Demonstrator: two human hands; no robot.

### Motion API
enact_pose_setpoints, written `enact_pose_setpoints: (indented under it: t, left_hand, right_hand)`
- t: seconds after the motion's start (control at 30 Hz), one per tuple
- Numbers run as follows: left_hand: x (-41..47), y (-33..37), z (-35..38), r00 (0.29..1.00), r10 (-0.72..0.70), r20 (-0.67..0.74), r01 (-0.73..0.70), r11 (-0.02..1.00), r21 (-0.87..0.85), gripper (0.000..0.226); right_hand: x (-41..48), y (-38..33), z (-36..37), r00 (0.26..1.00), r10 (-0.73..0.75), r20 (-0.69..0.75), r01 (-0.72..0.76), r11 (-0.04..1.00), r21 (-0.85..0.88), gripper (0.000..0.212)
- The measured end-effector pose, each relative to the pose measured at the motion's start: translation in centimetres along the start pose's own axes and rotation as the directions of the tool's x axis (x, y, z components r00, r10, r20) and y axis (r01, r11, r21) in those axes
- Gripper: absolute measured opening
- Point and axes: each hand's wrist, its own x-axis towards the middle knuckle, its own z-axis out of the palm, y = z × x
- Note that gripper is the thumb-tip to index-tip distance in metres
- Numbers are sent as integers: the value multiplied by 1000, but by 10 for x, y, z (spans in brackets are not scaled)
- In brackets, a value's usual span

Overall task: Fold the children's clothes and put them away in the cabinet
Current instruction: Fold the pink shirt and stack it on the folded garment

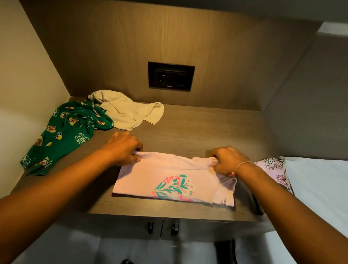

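Observation:
A pale pink child's shirt (163, 174) with a teal and pink flower print lies flat on the wooden counter (191, 129), partly folded. My left hand (123, 146) pinches its far left corner. My right hand (228, 160), with a thin bracelet at the wrist, grips the far right edge near the sleeve. A green printed garment (66, 135) lies crumpled at the left. Behind it sits a cream cloth (127, 110). Under the counter are two cabinet doors with dark handles (162, 228), both closed.
A pink printed garment (276, 172) lies at the counter's right end beside a white bed (326, 196). A black socket plate (169, 76) is set in the back panel. A beige wall (16, 78) closes the left side. My feet stand on the tiled floor below.

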Motion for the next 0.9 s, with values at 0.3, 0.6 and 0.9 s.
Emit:
enact_pose_setpoints:
  t: [0.3,0.6,0.9]
  left_hand:
    - [-31,-6,-4,933,89,-350,-141,982,-126,23]
    - [-84,4,22,922,291,-255,-272,956,106,35]
    - [-116,91,46,993,-111,-28,104,975,-194,80]
  right_hand:
    - [-35,10,3,940,-99,-326,84,995,-59,16]
    - [-85,6,48,940,-161,-301,114,979,-167,26]
    - [-87,-3,60,901,-360,-242,308,924,-226,68]
